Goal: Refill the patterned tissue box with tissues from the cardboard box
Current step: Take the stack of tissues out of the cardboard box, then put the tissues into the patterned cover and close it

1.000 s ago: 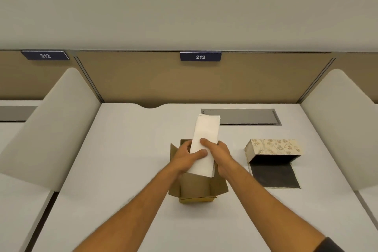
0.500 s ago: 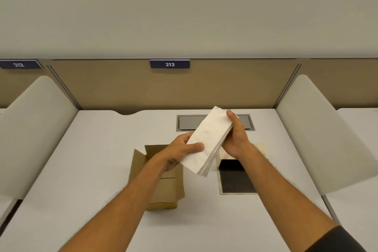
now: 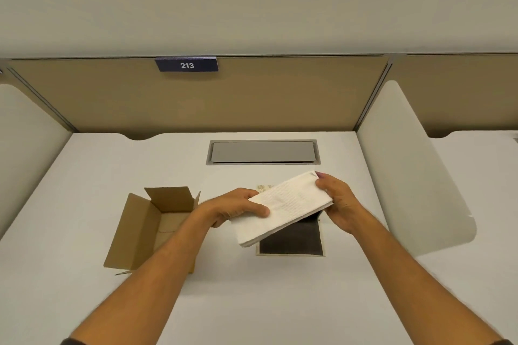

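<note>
White desk (image 3: 84, 302) | tan partition (image 3: 252, 98) 213 | both hands clamp tissue stack (image 3: 283, 207)

White desk (image 3: 84, 302), cardboard box (image 3: 145, 230) (open), patterned tissue box (image 3: 291, 241)

Both forearms are bare from wrist to past the elbow; the left hand (image 3: 238, 209) and right hand (image 3: 337, 204) wear nothing, dark sleeve edges (image 3: 501, 342) showing nearest the camera
</note>
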A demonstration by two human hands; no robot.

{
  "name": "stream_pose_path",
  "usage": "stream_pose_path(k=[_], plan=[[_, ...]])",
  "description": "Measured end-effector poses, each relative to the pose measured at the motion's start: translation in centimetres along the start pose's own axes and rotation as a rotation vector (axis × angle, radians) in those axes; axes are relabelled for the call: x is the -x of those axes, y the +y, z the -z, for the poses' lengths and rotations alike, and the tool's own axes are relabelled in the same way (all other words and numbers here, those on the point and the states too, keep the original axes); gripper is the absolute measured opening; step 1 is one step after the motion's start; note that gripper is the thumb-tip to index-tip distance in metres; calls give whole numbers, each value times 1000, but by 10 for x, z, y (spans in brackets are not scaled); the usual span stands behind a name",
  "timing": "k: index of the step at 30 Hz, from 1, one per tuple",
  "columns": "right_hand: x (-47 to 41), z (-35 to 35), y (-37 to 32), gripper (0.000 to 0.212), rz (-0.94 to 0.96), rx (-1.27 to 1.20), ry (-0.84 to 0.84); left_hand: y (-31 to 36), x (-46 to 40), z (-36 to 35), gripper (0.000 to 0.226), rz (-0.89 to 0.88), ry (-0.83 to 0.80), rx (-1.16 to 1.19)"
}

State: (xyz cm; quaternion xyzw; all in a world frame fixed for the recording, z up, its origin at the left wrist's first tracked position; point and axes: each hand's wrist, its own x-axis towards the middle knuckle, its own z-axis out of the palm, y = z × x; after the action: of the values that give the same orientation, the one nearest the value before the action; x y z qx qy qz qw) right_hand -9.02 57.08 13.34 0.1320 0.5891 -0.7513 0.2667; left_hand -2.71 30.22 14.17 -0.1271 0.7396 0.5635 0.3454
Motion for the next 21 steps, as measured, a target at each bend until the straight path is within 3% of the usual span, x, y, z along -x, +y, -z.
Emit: stream_pose_path(k=[3, 6, 14, 21], plan=[[-8, 19, 17, 18, 2, 22, 80, -8, -17, -6, 52, 72, 97, -15], [-13, 32, 38, 18, -9, -11, 145, -22, -31, -15, 46, 118, 210, 114], [-16, 41, 93, 31, -60, 27, 255, -64, -56, -47, 32, 34, 525, 464], [-22, 42, 136, 34, -95, 187, 246, -94, -84, -74, 20, 53, 640, 454]])
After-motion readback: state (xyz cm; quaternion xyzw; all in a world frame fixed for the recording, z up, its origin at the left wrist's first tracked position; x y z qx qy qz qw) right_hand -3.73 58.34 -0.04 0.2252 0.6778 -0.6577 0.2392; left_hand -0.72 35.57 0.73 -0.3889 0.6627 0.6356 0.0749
